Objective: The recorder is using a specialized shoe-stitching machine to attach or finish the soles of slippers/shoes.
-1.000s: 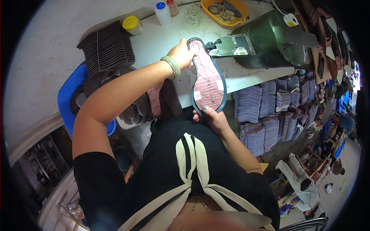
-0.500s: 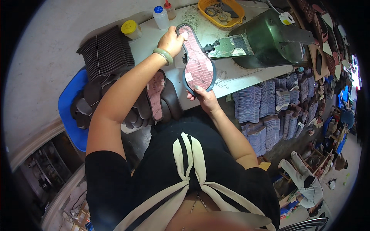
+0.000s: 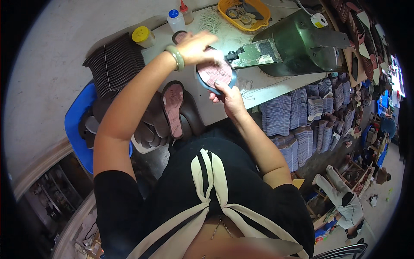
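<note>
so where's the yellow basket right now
In the head view the yellow basket sits at the far edge of the work table, top centre, just left of the green machine and right of the small bottles.

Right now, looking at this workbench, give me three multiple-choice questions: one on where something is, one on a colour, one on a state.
1. Where is the yellow basket?
A. At the far edge of the table, beyond the green machine
B. On the floor by the blue crate
C. In the person's lap

2. What colour is the bracelet on the left wrist?
A. Red
B. Pale green
C. Black

3. How is the shoe sole held?
A. Lying untouched on the table
B. By the left hand only
C. Between both hands, at the machine's front end

Answers: 1 A, it sits at the top of the table past the machine. 2 B, the band looks pale green. 3 C, the left hand covers its far end and the right hand grips its near end.
</note>
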`<move>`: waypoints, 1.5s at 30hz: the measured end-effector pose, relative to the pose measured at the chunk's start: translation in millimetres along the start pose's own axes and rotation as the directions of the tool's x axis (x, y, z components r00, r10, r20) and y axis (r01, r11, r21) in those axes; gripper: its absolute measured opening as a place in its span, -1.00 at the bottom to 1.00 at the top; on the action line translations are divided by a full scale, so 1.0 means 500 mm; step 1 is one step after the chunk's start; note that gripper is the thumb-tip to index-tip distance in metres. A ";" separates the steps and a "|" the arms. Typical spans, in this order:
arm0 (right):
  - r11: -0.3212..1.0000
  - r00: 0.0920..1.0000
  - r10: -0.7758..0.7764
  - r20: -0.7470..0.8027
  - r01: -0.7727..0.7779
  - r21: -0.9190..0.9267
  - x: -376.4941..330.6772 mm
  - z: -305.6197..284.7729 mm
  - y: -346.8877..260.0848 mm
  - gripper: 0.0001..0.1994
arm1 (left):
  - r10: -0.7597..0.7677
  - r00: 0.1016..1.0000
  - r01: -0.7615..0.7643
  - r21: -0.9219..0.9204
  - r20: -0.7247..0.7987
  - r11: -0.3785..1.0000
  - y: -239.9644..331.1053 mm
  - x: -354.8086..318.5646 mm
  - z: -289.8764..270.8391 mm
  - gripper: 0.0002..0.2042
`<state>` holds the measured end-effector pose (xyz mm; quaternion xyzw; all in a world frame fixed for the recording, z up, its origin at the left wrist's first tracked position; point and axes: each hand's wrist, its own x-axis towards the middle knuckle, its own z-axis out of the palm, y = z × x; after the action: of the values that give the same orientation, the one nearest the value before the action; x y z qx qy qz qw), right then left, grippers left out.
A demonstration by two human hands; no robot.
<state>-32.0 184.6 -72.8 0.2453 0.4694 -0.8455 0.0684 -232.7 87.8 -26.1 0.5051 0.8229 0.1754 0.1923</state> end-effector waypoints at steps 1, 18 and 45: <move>1.000 1.000 -0.005 0.001 0.005 -0.031 0.006 -0.001 -0.003 -0.72 | 0.126 0.988 -0.126 -0.007 0.085 0.992 0.003 -0.001 0.005 -0.40; 0.955 0.998 0.056 -0.001 -0.054 -0.292 0.046 -0.029 -0.050 -0.58 | -0.265 0.958 0.282 -0.523 0.109 0.805 0.011 -0.042 0.058 -0.56; 0.994 0.969 -0.012 0.247 -0.015 0.105 -0.056 -0.051 0.011 -0.66 | -0.690 0.686 0.468 -0.585 -0.231 0.662 0.093 -0.066 0.124 -0.54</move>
<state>3.0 199.3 -74.9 0.1416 0.4113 -0.8932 0.1140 -152.8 84.1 -52.6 0.0901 0.8921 0.4090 0.1695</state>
